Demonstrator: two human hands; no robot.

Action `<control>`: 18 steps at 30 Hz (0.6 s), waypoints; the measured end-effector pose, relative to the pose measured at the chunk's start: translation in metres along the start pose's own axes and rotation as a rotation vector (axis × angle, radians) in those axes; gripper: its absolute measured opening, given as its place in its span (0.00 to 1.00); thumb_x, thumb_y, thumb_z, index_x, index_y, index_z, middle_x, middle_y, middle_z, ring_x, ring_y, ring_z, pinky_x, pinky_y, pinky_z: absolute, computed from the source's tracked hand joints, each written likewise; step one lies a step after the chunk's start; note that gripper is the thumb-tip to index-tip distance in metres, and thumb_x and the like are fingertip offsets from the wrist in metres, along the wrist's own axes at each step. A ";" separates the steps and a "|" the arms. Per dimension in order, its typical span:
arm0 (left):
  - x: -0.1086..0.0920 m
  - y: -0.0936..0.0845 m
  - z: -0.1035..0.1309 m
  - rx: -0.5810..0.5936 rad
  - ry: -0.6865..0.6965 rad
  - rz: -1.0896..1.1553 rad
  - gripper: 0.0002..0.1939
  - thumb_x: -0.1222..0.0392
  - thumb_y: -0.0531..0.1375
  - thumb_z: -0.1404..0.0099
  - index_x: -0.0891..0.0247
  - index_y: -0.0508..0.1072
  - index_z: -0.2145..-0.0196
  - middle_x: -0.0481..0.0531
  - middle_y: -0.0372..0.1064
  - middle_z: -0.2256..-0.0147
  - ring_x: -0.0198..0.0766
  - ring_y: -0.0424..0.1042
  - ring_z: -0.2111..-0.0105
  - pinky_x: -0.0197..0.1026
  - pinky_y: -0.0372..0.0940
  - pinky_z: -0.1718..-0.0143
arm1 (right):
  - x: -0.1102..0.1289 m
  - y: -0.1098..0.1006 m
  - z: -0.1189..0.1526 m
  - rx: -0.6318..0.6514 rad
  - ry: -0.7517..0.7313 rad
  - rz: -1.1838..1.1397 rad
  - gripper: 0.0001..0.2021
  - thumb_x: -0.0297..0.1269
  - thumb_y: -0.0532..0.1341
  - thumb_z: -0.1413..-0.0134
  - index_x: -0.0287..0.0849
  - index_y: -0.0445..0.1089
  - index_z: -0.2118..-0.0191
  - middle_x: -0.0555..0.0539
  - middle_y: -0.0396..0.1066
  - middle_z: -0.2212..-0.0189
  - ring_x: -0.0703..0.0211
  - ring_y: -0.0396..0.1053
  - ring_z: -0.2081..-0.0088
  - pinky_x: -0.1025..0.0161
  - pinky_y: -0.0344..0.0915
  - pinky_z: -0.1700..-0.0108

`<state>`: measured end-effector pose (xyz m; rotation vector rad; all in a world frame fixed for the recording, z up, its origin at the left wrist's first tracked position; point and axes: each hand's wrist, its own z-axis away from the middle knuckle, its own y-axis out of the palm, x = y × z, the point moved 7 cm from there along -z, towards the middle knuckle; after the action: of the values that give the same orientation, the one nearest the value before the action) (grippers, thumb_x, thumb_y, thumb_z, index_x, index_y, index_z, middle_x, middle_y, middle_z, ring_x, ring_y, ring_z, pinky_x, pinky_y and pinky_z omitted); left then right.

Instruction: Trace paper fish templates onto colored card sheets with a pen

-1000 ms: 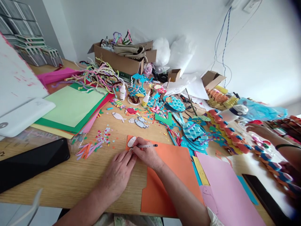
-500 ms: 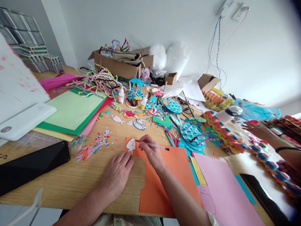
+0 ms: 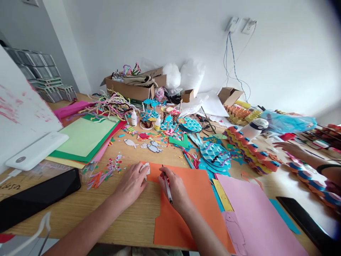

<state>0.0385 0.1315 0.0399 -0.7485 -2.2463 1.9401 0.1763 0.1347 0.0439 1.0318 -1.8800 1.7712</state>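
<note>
My left hand (image 3: 131,184) has its fingers closed on a small white paper fish (image 3: 145,170) at the upper left corner of the orange sheet (image 3: 194,181). In my right hand (image 3: 174,186) is a pen (image 3: 167,188), its tip pointing away from me and its back end toward my wrist. That hand rests over the orange sheet, a short way right of the fish. The sheet has a notch cut out of its left side. Beyond my hands lie grey paper fish (image 3: 154,146) and another fish cutout (image 3: 130,143).
Coloured sheets (image 3: 85,138) and a black phone (image 3: 39,192) lie left. Paper scraps (image 3: 108,170), glue bottles (image 3: 134,118) and blue paper fish (image 3: 214,153) lie ahead. At right are a pink sheet (image 3: 255,209) and another person's hand (image 3: 291,149).
The left hand has taken hold of the white fish, which is now tilted up in its fingers. My right hand has drawn back from the fish, and the pen has turned.
</note>
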 end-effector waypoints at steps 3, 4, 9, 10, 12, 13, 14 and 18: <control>0.001 0.001 -0.014 0.086 -0.032 -0.034 0.21 0.69 0.57 0.44 0.64 0.64 0.51 0.56 0.64 0.57 0.44 0.65 0.56 0.44 0.63 0.55 | -0.002 -0.001 0.013 -0.017 -0.018 0.029 0.12 0.34 0.53 0.46 0.41 0.66 0.56 0.41 0.73 0.66 0.53 0.72 0.65 0.59 0.65 0.64; 0.000 0.000 -0.017 0.120 -0.042 -0.043 0.20 0.69 0.57 0.44 0.63 0.64 0.52 0.56 0.65 0.58 0.43 0.65 0.56 0.43 0.62 0.56 | -0.004 -0.001 0.017 -0.019 -0.015 0.036 0.12 0.34 0.53 0.46 0.40 0.66 0.56 0.41 0.73 0.65 0.52 0.72 0.65 0.59 0.66 0.64; -0.008 -0.004 -0.026 0.258 -0.089 -0.125 0.20 0.73 0.52 0.43 0.61 0.65 0.53 0.55 0.64 0.59 0.43 0.65 0.56 0.42 0.61 0.58 | -0.018 -0.001 0.034 -0.042 0.007 0.040 0.12 0.34 0.53 0.46 0.40 0.67 0.56 0.41 0.74 0.68 0.52 0.73 0.67 0.60 0.67 0.66; -0.009 -0.004 -0.027 0.272 -0.096 -0.138 0.20 0.74 0.51 0.43 0.61 0.66 0.54 0.56 0.64 0.60 0.43 0.65 0.57 0.42 0.62 0.59 | -0.019 -0.001 0.036 -0.053 0.000 0.039 0.13 0.34 0.53 0.46 0.40 0.67 0.56 0.41 0.74 0.68 0.52 0.73 0.67 0.60 0.68 0.66; -0.011 -0.003 -0.029 0.287 -0.107 -0.154 0.21 0.76 0.49 0.44 0.62 0.67 0.56 0.57 0.64 0.61 0.45 0.66 0.59 0.43 0.62 0.61 | -0.021 -0.002 0.039 -0.085 -0.014 0.028 0.13 0.33 0.52 0.46 0.39 0.67 0.57 0.41 0.74 0.68 0.54 0.73 0.68 0.61 0.68 0.67; -0.011 -0.001 -0.029 0.292 -0.113 -0.159 0.21 0.77 0.48 0.45 0.62 0.68 0.56 0.57 0.64 0.61 0.46 0.66 0.59 0.43 0.62 0.62 | -0.022 -0.003 0.040 -0.103 -0.018 0.020 0.13 0.33 0.51 0.45 0.38 0.67 0.57 0.41 0.73 0.68 0.54 0.73 0.68 0.62 0.68 0.67; -0.010 0.000 -0.030 0.294 -0.119 -0.162 0.22 0.78 0.48 0.46 0.62 0.68 0.57 0.58 0.64 0.61 0.46 0.66 0.59 0.43 0.61 0.62 | -0.022 -0.003 0.041 -0.117 -0.020 0.011 0.13 0.33 0.51 0.45 0.38 0.67 0.57 0.41 0.73 0.68 0.55 0.73 0.68 0.62 0.68 0.66; -0.003 0.007 -0.031 0.295 -0.135 -0.134 0.24 0.79 0.47 0.46 0.61 0.67 0.56 0.57 0.63 0.60 0.46 0.65 0.57 0.43 0.60 0.59 | -0.022 -0.003 0.044 -0.155 -0.027 -0.008 0.13 0.32 0.51 0.46 0.39 0.67 0.57 0.43 0.73 0.68 0.55 0.73 0.67 0.63 0.68 0.67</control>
<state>0.0546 0.1589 0.0404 -0.4311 -1.9511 2.2433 0.2031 0.0980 0.0243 1.0099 -1.9907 1.5860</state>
